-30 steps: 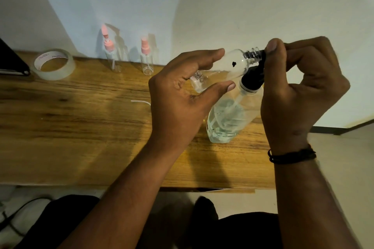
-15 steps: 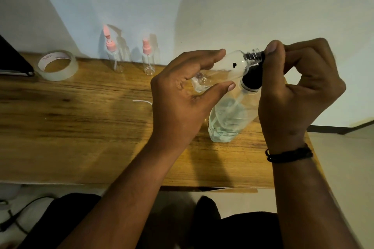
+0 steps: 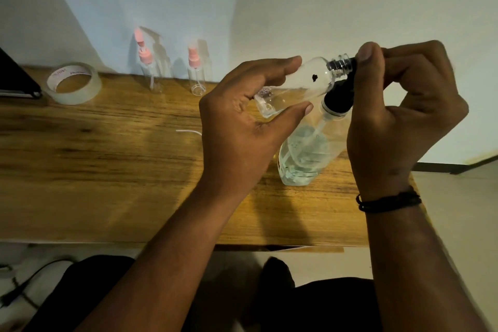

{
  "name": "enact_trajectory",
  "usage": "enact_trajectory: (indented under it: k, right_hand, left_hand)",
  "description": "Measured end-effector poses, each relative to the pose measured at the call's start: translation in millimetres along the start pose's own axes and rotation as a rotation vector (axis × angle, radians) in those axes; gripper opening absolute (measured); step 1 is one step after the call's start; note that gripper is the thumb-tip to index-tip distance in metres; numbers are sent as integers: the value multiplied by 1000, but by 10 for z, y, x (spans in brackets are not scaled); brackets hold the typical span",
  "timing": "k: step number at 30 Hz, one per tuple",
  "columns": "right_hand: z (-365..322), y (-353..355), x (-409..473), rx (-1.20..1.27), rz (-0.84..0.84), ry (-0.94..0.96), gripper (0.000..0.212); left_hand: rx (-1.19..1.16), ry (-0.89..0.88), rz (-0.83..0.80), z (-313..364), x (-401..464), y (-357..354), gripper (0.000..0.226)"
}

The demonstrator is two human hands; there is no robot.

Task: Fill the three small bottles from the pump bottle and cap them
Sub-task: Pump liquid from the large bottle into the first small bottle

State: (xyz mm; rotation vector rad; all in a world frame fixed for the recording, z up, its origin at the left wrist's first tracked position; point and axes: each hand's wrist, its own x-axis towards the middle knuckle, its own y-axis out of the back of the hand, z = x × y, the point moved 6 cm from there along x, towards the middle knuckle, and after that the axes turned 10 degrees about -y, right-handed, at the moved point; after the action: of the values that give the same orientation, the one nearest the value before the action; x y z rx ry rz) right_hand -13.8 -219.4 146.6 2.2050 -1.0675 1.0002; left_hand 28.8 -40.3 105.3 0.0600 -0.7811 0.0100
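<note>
**Small bottle held tilted at the pump bottle's black head**

The left hand [image 3: 242, 127] held a clear small bottle [image 3: 296, 86] between its thumb and its nearly straight fingers, the thumb under the body and the fingers over it. The bottle lay tilted almost on its side above the table [image 3: 107, 170], its threaded open neck pointing right and slightly up. A small dark mark showed on its clear wall.

The right hand [image 3: 398, 116] was curled at the bottle's neck, thumb tip pressed against the side of the neck, fingers folded over something dark just behind it. What exactly the fingers gripped could not be made out. A black band sat on that wrist.

Directly below the neck stood the pump bottle [image 3: 304, 153], clear, with a black pump head [image 3: 338, 101] and pale liquid in its lower part. It rested on the table near the right end, partly hidden by the right hand.

At the back edge of the table, against the wall, stood two small bottles with pink spray tops [image 3: 147, 70] [image 3: 195, 73], well apart from the hands. A roll of clear tape [image 3: 74, 83] lay to their left, and a dark flat object [image 3: 16, 81] at the far left edge. A thin white strip [image 3: 188, 131] lay on the wood just left of the left hand.
</note>
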Motion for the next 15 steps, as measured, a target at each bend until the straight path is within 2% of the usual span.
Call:
enact_trajectory:
  k: [15]
  right_hand:
    - [-40, -13, 23, -46, -3, 10, 29]
  left_hand:
    - [-21, 14, 4, -13, -8, 7, 48]
